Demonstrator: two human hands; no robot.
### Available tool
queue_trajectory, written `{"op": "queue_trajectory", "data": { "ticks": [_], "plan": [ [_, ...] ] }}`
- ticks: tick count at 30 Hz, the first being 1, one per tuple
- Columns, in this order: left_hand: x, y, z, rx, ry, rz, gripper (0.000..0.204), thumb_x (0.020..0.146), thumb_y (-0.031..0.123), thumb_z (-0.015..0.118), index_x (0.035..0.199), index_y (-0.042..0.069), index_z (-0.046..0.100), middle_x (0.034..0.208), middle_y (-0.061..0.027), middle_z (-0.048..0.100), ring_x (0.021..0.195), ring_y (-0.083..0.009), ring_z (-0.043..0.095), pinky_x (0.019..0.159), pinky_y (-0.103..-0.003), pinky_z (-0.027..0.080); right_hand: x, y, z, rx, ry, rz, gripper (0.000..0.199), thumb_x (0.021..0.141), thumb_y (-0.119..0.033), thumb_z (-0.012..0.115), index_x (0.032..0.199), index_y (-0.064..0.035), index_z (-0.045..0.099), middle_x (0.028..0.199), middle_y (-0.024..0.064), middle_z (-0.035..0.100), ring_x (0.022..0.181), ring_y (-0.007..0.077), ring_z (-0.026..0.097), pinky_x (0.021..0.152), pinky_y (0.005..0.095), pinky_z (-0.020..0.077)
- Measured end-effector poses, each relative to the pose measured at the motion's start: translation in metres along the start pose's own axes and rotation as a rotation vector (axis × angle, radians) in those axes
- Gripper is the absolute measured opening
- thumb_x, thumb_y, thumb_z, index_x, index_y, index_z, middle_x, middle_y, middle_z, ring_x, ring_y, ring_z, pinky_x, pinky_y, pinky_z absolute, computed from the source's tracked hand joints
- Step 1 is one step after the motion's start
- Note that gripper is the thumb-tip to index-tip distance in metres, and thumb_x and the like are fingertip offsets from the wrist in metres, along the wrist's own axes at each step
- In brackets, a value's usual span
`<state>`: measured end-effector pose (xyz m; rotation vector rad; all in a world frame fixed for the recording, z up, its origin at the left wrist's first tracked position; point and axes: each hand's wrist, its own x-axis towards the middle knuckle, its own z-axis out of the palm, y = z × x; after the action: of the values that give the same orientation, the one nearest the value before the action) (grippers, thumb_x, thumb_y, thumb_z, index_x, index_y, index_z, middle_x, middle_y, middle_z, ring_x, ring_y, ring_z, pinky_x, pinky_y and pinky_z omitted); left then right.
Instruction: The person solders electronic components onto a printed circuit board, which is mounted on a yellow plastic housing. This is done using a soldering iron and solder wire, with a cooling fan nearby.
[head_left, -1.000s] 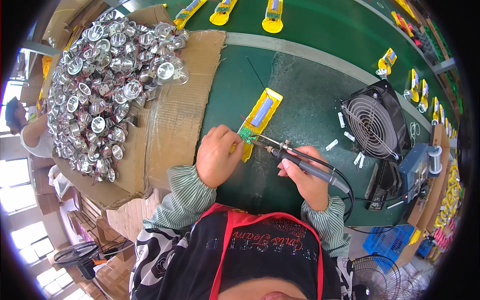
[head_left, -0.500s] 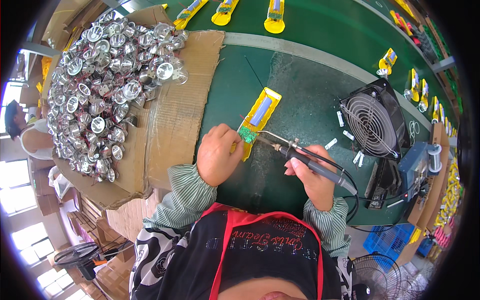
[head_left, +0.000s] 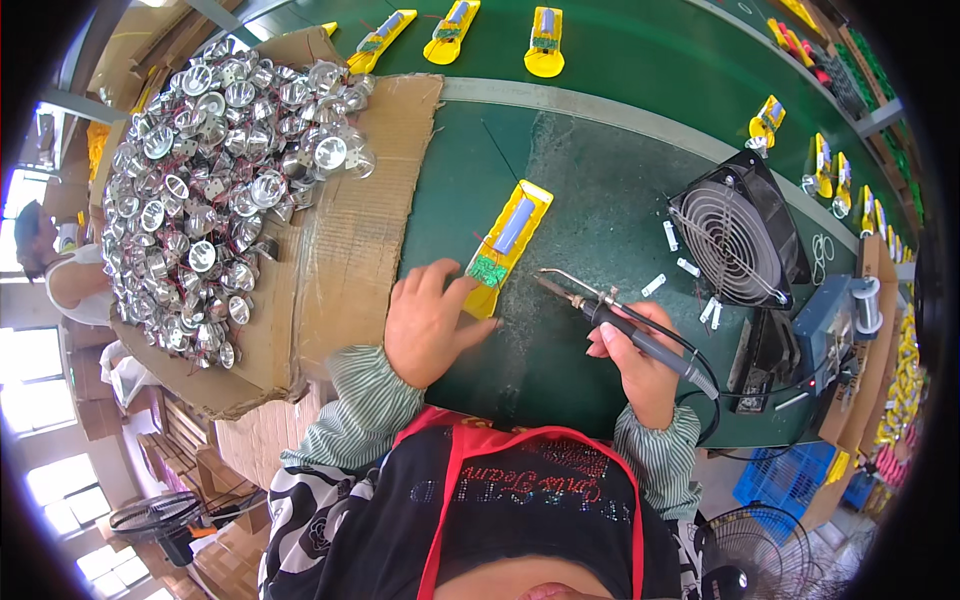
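Apparently steadied: yellow casing (head_left: 514,252).
I saw left fingers (head_left: 457,294) spread at its edge, right fingers (head_left: 620,348) pinching the soldering iron (head_left: 662,352), presumably for control.

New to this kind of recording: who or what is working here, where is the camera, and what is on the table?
No robot: a person works with two bare hands. The wide, round-edged view comes from a camera worn on their head, looking down. The right hand holds a soldering iron; the left hand is at a yellow case with a green circuit board and blue battery. On the green table, a black fan stands rightward; leftward, shiny lamp cups are heaped on cardboard.
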<state>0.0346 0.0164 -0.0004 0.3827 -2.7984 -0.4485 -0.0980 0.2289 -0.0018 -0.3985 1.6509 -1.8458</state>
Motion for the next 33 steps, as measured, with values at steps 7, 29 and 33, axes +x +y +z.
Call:
{"op": "queue_trajectory", "data": {
  "ticks": [7,29,33],
  "plan": [
    [0.037,-0.004,0.015,-0.139,-0.034,0.021,0.043,0.073,0.024,0.074,0.105,0.004,0.054,0.103,-0.0142,0.058,0.089,-0.0326,0.058,0.077,-0.039,0.048,-0.002,0.0,-0.015,-0.001,0.062,-0.027,0.02,0.084,0.001,0.061,0.101,0.0065,0.053,0.083,0.0144,0.065,0.07,0.0156,0.065,0.064,0.0259,0.0545],
    [0.322,-0.018,0.101,0.063,-0.095,-0.283,0.063,0.08,0.021,0.063,0.136,0.015,0.035,0.133,-0.0205,0.039,0.106,-0.0402,0.055,0.086,-0.046,0.05,0.008,0.003,-0.04,-0.033,0.285,0.044,0.017,0.084,-0.002,0.061,0.098,0.0042,0.051,0.077,0.0155,0.064,0.061,0.0185,0.063,0.058,0.027,0.0527],
    [0.29,-0.033,0.101,0.079,0.011,-0.109,0.064,0.078,0.013,0.06,0.137,0.015,0.036,0.133,-0.0222,0.037,0.094,-0.0417,0.057,0.083,-0.044,0.051,0.005,-0.002,-0.037,-0.061,0.289,0.033,0.018,0.085,-0.003,0.061,0.098,0.004,0.051,0.078,0.0145,0.065,0.063,0.0175,0.064,0.06,0.027,0.0537]
  ]
}}
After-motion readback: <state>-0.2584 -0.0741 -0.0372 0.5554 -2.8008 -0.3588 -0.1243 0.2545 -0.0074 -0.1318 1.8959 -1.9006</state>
